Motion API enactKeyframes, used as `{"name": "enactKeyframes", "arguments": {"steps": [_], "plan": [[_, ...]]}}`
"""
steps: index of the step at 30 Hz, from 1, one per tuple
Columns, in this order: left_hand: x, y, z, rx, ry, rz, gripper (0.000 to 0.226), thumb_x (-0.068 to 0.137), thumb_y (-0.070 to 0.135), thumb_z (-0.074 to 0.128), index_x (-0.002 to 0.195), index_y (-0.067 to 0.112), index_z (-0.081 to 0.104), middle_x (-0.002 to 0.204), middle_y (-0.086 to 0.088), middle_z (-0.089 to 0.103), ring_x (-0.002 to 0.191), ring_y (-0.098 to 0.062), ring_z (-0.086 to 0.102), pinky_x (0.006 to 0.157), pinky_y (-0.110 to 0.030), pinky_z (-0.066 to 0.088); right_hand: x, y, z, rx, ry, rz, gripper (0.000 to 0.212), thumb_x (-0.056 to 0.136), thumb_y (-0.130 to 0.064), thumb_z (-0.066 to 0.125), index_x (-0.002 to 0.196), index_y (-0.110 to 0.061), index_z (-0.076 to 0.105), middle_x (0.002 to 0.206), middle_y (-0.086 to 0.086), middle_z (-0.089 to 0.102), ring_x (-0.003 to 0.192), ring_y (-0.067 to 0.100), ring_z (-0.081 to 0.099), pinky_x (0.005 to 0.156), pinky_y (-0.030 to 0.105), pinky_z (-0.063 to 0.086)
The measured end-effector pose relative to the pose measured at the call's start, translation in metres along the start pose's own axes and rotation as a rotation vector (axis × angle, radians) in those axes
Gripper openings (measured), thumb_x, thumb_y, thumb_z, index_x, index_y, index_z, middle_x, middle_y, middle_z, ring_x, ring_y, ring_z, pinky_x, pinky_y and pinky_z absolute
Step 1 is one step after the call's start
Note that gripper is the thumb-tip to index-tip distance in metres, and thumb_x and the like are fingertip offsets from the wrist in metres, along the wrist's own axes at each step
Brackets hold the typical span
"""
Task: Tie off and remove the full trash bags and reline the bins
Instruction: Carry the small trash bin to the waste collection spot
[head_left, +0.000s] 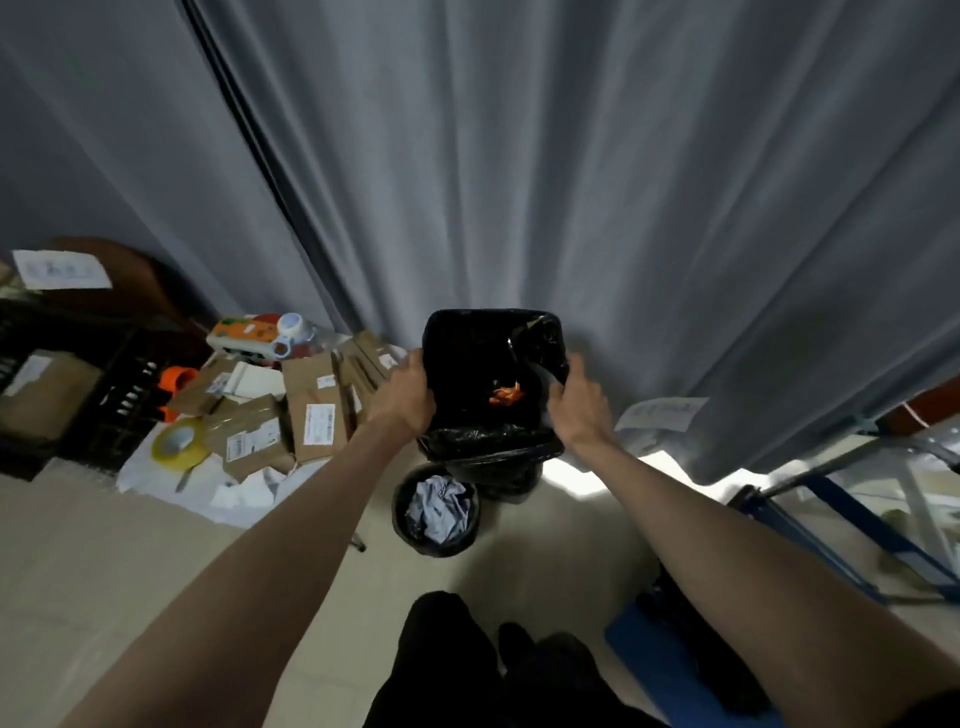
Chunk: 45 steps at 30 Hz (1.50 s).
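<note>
A square bin lined with a black trash bag (470, 345) stands against the grey curtain, with an orange scrap (506, 394) lying deep inside. My left hand (408, 392) grips the bag's left rim. My right hand (579, 397) pinches the bag's right edge, where the plastic is bunched. In front of it sits a small round black bin (435, 512), also bag-lined and filled with crumpled white paper.
Cardboard boxes (311, 410), a roll of yellow tape (177, 444) and loose papers cover the floor at left, beside a black crate (111, 395). A blue metal frame (841, 514) stands at right. A blue mat (660, 654) and my dark trouser legs are below.
</note>
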<state>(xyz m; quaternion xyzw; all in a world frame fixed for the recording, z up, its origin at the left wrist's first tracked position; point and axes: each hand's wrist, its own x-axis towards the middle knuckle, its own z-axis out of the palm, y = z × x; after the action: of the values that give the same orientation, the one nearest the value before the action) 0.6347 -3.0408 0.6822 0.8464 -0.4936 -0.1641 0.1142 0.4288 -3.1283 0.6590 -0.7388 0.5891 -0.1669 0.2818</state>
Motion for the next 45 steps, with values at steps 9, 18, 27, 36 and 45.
{"name": "enactKeyframes", "arguments": {"steps": [9,18,27,36,45], "plan": [[0.067,0.051,0.069,0.256,-0.034,0.411,0.053,0.082,0.017,0.064,0.129,0.005,0.044,0.125,-0.015,0.048,0.114,-0.032,0.045,0.095,-0.038,0.037,-0.013,0.066,0.007,0.006,0.182,0.316,0.038,0.097,-0.012,0.043,0.135,-0.011,0.038,0.126,0.015,0.048,0.103,0.039,0.057,0.079,0.046,0.048],[0.044,0.058,0.167,0.242,-0.168,0.684,0.072,0.079,0.008,0.059,0.145,-0.001,0.031,0.123,-0.017,0.048,0.108,-0.032,0.048,0.084,-0.037,0.039,-0.07,0.137,0.048,-0.151,0.274,0.571,0.029,0.093,-0.007,0.047,0.122,-0.007,0.043,0.124,0.013,0.044,0.102,0.038,0.054,0.059,0.039,0.041],[0.035,0.025,0.37,0.292,-0.197,0.722,0.075,0.08,0.005,0.06,0.146,-0.006,0.027,0.136,-0.025,0.044,0.124,-0.037,0.044,0.107,-0.041,0.035,-0.086,0.299,0.182,-0.196,0.18,0.589,0.053,0.09,0.007,0.05,0.139,0.0,0.034,0.128,0.02,0.036,0.1,0.038,0.052,0.078,0.04,0.048],[0.072,-0.063,0.603,0.465,-0.136,0.732,0.078,0.077,0.017,0.062,0.146,0.0,0.03,0.127,-0.015,0.049,0.115,-0.03,0.047,0.105,-0.037,0.034,-0.068,0.462,0.374,-0.359,0.145,0.461,0.066,0.091,-0.01,0.051,0.15,-0.003,0.022,0.117,0.022,0.043,0.097,0.04,0.047,0.082,0.043,0.042],[0.112,-0.094,0.737,0.605,-0.068,0.782,0.084,0.08,0.032,0.065,0.147,0.001,0.025,0.134,-0.012,0.044,0.123,-0.028,0.043,0.112,-0.038,0.028,-0.041,0.56,0.472,-0.389,0.184,0.422,0.066,0.089,-0.012,0.054,0.148,-0.004,0.026,0.116,0.021,0.044,0.095,0.04,0.05,0.076,0.041,0.037]]}}
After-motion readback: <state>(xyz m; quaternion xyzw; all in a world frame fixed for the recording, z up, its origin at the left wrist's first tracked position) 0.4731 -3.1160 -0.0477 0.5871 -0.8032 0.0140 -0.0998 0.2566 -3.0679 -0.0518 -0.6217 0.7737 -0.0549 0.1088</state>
